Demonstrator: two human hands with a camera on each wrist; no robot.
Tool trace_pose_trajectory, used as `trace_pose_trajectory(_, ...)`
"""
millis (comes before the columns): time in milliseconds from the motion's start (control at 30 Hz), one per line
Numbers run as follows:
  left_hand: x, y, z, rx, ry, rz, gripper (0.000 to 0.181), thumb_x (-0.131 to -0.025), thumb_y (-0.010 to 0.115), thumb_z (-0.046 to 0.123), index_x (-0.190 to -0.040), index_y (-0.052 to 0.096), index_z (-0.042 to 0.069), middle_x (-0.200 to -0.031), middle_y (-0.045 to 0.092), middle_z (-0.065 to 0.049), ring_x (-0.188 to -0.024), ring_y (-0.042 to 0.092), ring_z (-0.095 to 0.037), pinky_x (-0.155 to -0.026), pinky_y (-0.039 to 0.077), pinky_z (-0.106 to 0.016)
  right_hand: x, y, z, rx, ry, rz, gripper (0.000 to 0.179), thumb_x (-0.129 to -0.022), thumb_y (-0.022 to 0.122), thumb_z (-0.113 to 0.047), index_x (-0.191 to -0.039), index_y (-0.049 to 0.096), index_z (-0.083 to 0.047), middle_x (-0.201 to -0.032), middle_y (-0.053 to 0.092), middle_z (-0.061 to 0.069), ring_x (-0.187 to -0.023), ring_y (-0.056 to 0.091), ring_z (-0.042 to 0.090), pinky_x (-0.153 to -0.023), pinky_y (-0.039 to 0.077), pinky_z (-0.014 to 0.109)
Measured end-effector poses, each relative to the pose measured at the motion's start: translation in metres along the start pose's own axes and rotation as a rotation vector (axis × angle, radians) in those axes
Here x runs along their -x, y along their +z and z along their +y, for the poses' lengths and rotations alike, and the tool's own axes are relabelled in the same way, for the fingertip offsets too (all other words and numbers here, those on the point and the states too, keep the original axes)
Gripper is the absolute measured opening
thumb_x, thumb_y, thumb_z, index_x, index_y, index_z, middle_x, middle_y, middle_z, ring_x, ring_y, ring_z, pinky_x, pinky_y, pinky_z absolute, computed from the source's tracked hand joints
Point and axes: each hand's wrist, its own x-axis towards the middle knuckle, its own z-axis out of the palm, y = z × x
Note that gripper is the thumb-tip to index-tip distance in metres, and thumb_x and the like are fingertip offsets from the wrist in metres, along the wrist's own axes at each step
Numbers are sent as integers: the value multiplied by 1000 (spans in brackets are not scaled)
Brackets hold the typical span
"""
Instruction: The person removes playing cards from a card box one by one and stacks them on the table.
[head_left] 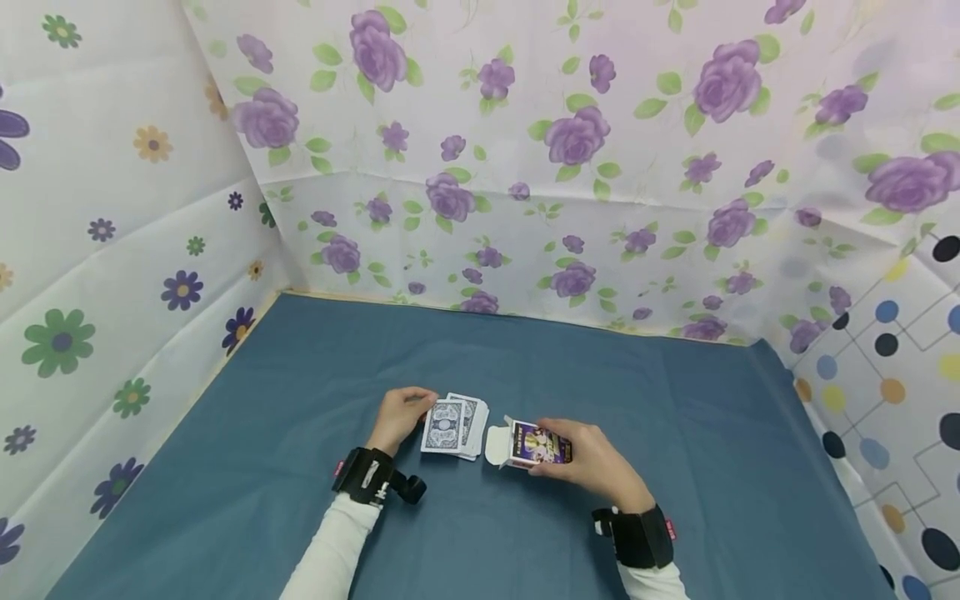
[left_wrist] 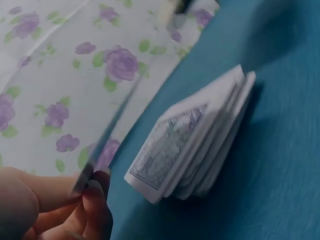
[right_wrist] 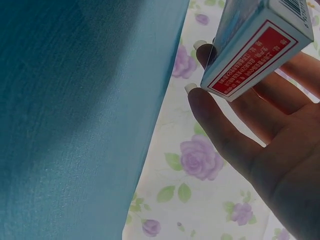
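My left hand pinches a playing card by its upper left edge, its patterned back facing up. The left wrist view shows this card nearly edge-on between thumb and fingers. Just right of it, partly covered by the card in the head view, lies a loosely squared stack of playing cards, backs up. My right hand grips a card box around its sides, with its white flap standing open toward the stack. A red printed label shows on the box in the right wrist view.
A blue cloth covers the table. Behind it hangs a curtain with purple roses. Patterned sheets stand along the left and right sides. Each wrist wears a black strap, the left one with a small camera.
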Motion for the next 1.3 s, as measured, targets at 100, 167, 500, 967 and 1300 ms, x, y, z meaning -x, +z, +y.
trace_pose_trajectory(100,-3,4,3,-58,43,17,23,-96,61,15,-110,70,0,-102,71,-19,-79,63,-20,-71,47,-32,1,0,1,-5,4,-2,70,-76,80,-43,-131,60,-4,-123,66,10,-94,59,11,-79,49,28)
trace_pose_trajectory(167,-5,6,5,-106,79,34,21,-95,62,15,-108,71,0,-99,72,-19,-79,65,-21,-69,48,-31,1,1,2,-8,8,-4,70,-76,80,-43,-131,60,-4,-124,66,10,-94,59,11,-79,49,28)
trace_pose_trajectory(500,-14,15,8,-257,176,93,10,-87,72,14,-94,75,6,-84,72,-10,-74,65,-20,-66,50,-31,2,2,5,-8,15,-13,70,-77,79,-44,-132,59,-4,-124,66,9,-94,58,10,-79,49,27)
trace_pose_trajectory(967,-20,21,5,-286,199,147,10,-87,72,11,-89,73,2,-79,69,-14,-69,63,-21,-61,49,-30,0,-1,5,-24,27,-9,71,-77,79,-44,-132,59,-3,-124,66,10,-92,58,10,-77,48,26)
trace_pose_trajectory(1300,19,27,33,-251,329,-85,8,-90,68,12,-91,73,7,-82,70,-7,-71,63,-16,-65,49,-27,-1,3,6,-5,7,3,70,-76,79,-45,-131,60,-5,-123,66,9,-97,62,12,-80,51,30)
